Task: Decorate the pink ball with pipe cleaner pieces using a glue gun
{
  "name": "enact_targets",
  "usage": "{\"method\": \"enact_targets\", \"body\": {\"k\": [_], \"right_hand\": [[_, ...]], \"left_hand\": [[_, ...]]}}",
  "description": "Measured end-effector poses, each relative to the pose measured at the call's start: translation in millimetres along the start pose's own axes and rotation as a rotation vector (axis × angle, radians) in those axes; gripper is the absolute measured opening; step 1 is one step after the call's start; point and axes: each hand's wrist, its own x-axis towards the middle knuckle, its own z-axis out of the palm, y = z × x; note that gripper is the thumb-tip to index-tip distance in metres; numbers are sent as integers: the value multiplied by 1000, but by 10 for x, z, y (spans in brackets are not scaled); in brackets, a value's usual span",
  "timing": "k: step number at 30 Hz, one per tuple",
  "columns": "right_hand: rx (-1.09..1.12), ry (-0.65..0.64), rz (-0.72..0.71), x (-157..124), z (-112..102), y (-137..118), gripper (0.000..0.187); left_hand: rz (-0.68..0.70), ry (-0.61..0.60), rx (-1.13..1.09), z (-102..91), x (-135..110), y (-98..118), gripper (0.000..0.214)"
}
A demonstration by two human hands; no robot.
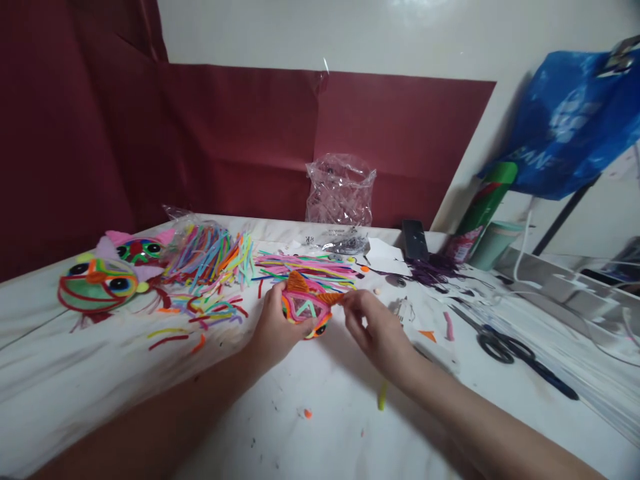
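Observation:
My left hand is wrapped round the left side of a small pipe-cleaner animal face, thumb on its front. The face has pink, orange and yellow edging, a pale green zigzag and a black eye at its lower right. Two orange pointed ears stick out from it, one at the top and one at the right. The fingertips of my right hand pinch the tip of the right orange ear. Behind the face lies a row of loose pipe cleaners, pink, blue and green.
Two finished-looking pipe-cleaner faces lie at the left, near a plastic bag of pipe cleaners. Black-handled scissors lie at the right. A phone, purple tinsel-like strands and a clear bag are at the back.

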Motion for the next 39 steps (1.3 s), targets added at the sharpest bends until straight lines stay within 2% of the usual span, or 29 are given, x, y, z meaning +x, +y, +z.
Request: {"method": "enact_targets", "body": {"k": [5, 10, 16, 22, 26, 30, 36, 39], "right_hand": [[88, 75, 266, 78, -117, 193, 5], [112, 31, 347, 139, -104, 455, 15], [205, -39, 609, 126, -32, 571, 20], [465, -52, 572, 81, 49, 597, 28], [608, -50, 649, 93, 47, 559, 30], [663, -26, 637, 109, 35, 533, 32], [619, 19, 685, 108, 33, 534, 34], [672, -13, 654, 102, 40, 533, 34]], "left_hand": [[-131, -83, -67, -47, 69, -6, 62], [-136, -82, -58, -60, 94, -28, 65], [-98, -63, 51, -29, 60, 20, 69], [94, -10, 246, -33, 69, -77, 72], [194, 8, 317, -36, 85, -101, 73], [204, -10, 337, -35, 93, -104, 72], [214, 18, 315, -38, 122, -145, 74], [194, 20, 336, -41, 126, -140, 74]]}}
